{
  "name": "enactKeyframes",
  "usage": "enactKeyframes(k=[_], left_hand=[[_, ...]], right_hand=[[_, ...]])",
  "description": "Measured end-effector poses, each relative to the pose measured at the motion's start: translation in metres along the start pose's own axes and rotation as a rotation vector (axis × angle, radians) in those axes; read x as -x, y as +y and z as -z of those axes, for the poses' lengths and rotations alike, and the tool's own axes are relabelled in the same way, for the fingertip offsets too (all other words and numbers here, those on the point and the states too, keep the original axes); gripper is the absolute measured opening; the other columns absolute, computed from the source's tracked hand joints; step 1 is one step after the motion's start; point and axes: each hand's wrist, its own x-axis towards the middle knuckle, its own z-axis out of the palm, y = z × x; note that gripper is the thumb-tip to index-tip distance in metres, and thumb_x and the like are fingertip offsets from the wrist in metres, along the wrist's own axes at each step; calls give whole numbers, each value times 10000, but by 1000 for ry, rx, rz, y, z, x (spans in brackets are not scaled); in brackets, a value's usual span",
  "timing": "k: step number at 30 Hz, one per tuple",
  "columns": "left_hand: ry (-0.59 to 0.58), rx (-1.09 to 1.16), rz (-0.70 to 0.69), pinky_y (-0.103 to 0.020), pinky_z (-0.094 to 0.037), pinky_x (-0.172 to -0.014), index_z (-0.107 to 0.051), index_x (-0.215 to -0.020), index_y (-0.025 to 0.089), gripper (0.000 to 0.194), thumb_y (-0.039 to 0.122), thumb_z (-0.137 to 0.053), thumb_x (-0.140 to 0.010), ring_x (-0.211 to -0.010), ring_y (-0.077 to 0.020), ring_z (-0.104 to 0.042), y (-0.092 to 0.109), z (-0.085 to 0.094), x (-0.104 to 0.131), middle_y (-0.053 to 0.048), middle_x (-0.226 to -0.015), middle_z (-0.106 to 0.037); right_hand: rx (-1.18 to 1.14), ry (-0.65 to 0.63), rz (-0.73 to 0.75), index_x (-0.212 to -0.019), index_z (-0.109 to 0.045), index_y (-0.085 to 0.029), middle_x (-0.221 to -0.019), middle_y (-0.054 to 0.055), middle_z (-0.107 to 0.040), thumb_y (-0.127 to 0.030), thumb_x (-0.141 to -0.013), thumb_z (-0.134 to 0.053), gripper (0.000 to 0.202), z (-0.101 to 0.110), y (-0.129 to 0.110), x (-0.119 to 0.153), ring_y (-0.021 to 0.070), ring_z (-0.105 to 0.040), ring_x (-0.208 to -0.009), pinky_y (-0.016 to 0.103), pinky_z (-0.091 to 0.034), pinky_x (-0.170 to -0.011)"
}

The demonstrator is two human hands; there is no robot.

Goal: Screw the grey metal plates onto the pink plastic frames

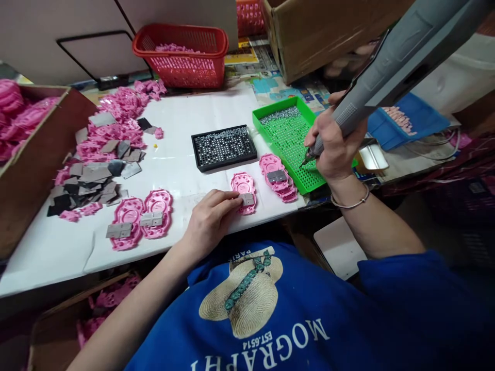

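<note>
My right hand (336,141) is wrapped around a grey electric screwdriver (371,77). The screwdriver's tip points down at the green perforated tray (288,147), whose far end holds many small screws. At the table's front edge, the closed fingers of my left hand (211,214) hold a small grey plate (248,200) against a pink plastic casing (242,181). Right of it lies a stack of pink casings (286,189) with a grey plate on top. Beyond my left hand is a black perforated tray (224,148) with screws in its holes.
Two pink casings with grey plates (152,220) lie at the left. Behind them is a heap of loose grey plates (93,180) and pink parts (124,105). A red basket (185,67), cardboard boxes (297,36) and a blue tray (421,118) surround the table.
</note>
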Motion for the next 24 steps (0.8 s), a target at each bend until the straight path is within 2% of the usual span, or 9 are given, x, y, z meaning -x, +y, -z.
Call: enactKeyframes(k=[9,14,19,22,24], left_hand=[[16,14,-16,-293,-585,-776,-678,-1036,155,129,142,-582,-952,-900,-166,-677,0,-1,0,-99,-1019,-725],[26,11,-23,-288,-582,-769,-680,-1037,166,126,165,-582,-957,-893,-162,-676,-2,-3,0,-87,-1022,-723],[55,41,-16,-288,-571,-763,-685,-1020,158,114,169,-594,-952,-889,-160,-671,-3,-6,1,-91,-1012,-721],[72,39,-30,-284,-564,-747,-679,-1018,150,116,184,-585,-961,-879,-160,-663,-3,-8,1,-94,-999,-725],[61,36,-25,-283,-561,-759,-672,-1021,145,113,179,-582,-962,-887,-160,-657,-3,-8,1,-94,-1001,-726]], right_hand=[[-85,-22,39,-1043,-595,-414,-614,-88,-533,-514,-759,-755,341,-2,-1,1,136,-435,-426,336,-369,-444],[-97,-8,85,-1039,-606,-363,-589,-88,-501,-505,-768,-753,339,-3,-8,-5,124,-436,-411,310,-356,-419],[-167,-17,116,-1025,-656,-330,-632,-56,-510,-440,-763,-770,305,-16,-37,-9,111,-434,-425,302,-331,-387],[-277,-19,164,-980,-706,-304,-595,-49,-486,-377,-777,-740,219,-35,-61,-1,99,-403,-415,288,-290,-366],[-351,-48,138,-929,-710,-313,-546,-70,-471,-374,-748,-748,196,-50,-73,10,87,-358,-370,273,-260,-321]])
